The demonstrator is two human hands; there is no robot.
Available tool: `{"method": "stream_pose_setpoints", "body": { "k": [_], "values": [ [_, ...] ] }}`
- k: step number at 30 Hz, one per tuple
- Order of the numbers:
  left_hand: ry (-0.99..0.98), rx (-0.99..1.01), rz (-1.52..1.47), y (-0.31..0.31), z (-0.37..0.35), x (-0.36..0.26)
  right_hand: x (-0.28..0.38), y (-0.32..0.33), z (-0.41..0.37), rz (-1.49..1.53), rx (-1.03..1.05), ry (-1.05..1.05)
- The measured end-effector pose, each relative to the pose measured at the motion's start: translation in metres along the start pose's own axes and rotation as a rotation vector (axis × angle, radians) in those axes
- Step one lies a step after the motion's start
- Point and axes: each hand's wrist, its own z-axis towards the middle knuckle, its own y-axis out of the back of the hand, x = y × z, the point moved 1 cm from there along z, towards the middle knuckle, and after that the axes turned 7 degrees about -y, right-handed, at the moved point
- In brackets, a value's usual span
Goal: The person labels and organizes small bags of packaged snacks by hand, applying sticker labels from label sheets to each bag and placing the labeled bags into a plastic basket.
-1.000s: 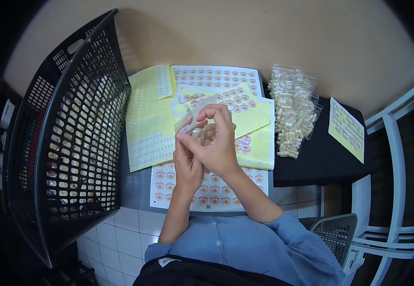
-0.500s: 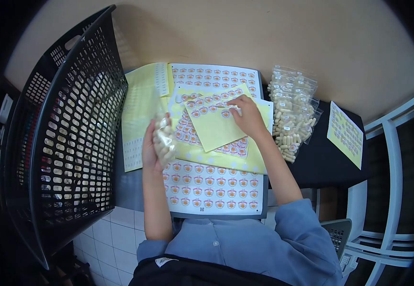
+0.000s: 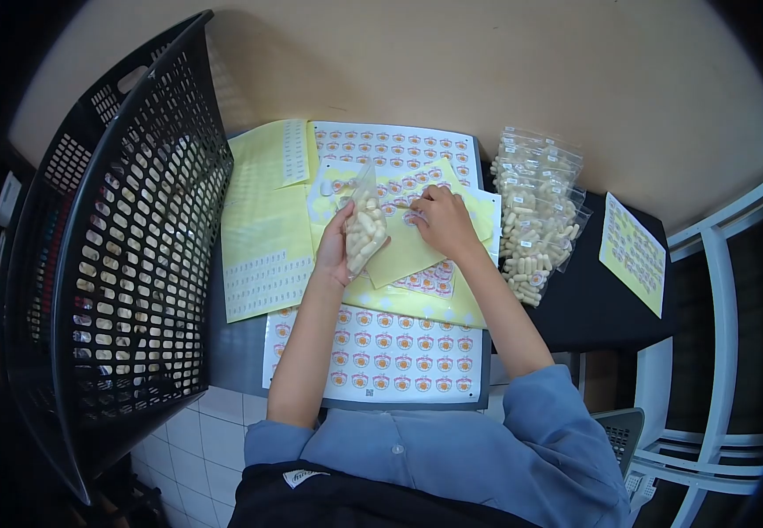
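Observation:
In my left hand (image 3: 335,253) is a clear plastic bag of pale capsules (image 3: 365,236), held upright with the fingers wrapped round its side. My right hand (image 3: 448,225) is closed in a pinch at a round sticker (image 3: 409,219) on a partly used yellow sticker sheet (image 3: 399,255). The fingertips cover part of that sticker, so whether its edge has lifted is hard to see. Under the yellow sheet lie more sticker sheets, among them a large white one printed with rows of logo stickers (image 3: 384,361).
A tall black perforated basket (image 3: 144,238) stands at the left, with bags inside. Several filled capsule bags (image 3: 535,216) overlap in a row on the black-covered surface to the right, beside another yellow sticker sheet (image 3: 635,255). Yellow sheets of small labels (image 3: 265,220) lie at left.
My left hand has brought the capsule bag rightward, closer to my right hand. The fingers of my right hand have drawn together at the sticker. The lower white sheet has shifted left.

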Motion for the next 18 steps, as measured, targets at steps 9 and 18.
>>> {"method": "stream_pose_setpoints", "body": {
  "k": [9, 18],
  "values": [
    [-0.004, -0.066, -0.044, -0.001, -0.002, 0.001, 0.003, 0.001, 0.006, 0.039, 0.019, 0.002],
    [-0.003, -0.021, -0.017, 0.005, 0.002, -0.001, 0.011, 0.017, 0.006, -0.042, 0.279, 0.011]
  ]
}}
